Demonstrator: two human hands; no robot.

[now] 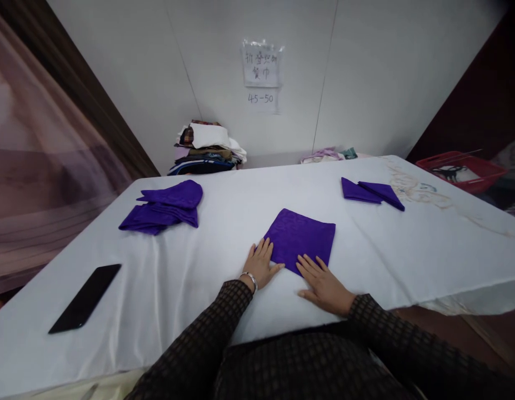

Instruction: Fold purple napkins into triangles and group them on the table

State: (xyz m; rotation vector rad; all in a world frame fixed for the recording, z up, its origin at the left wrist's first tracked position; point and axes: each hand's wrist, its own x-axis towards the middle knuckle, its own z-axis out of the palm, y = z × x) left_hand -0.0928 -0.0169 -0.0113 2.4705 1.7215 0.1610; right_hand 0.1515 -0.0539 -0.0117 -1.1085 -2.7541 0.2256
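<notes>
My left hand (260, 268) was open and flat, with its fingertips on the left edge of the purple cloth (302, 238). My right hand (327, 290) was open too, fingers a bit apart, and its fingertips lay on the near edge of that cloth. I had not gripped anything with either hand. The purple cloth lay flat in front of me on the white tablecloth (240, 205), with one corner pointing away from me.

A messy purple pile (168, 208) sat to the left, well apart from my hands. A black flat thing (85, 299) lay nearer to me on that side. Over to the right were some folded purple pieces (373, 193), close to a swirly pattern (419, 189) on the tablecloth. Past the far edge I saw a big stack of clothes (209, 147), and a paper sign (262, 75) was stuck on the wall (365, 72). A red basket (461, 172) was at the far right.
</notes>
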